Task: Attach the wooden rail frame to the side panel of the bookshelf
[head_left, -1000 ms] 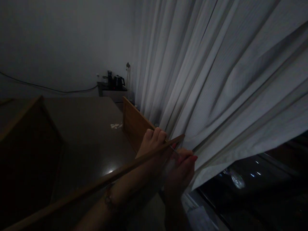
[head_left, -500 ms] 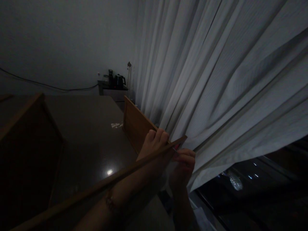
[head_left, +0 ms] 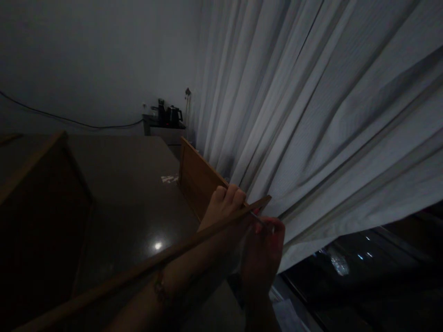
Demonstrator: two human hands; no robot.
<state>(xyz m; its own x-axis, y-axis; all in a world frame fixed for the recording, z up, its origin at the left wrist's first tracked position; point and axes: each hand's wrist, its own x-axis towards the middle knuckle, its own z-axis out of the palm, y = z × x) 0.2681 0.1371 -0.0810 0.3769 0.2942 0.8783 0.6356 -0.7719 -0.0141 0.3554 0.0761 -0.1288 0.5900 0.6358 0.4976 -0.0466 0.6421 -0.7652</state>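
Note:
The room is dim. My left hand grips the top edge of an upright wooden panel, fingers curled over it, where it meets a second wooden panel edge that runs toward me. My right hand is closed in a pinch at that corner on a thin metal tool, too small to name. A white curtain hangs right behind both hands.
A dark glossy tabletop lies inside the wooden panels, with another panel at the left. A small stand with a kettle is in the far corner. A cable runs along the wall. Dark glass shows under the curtain.
My right hand has turned slightly at the corner and stays pinched on the thin tool. The left hand keeps its grip on the panel. The view has shifted a little.

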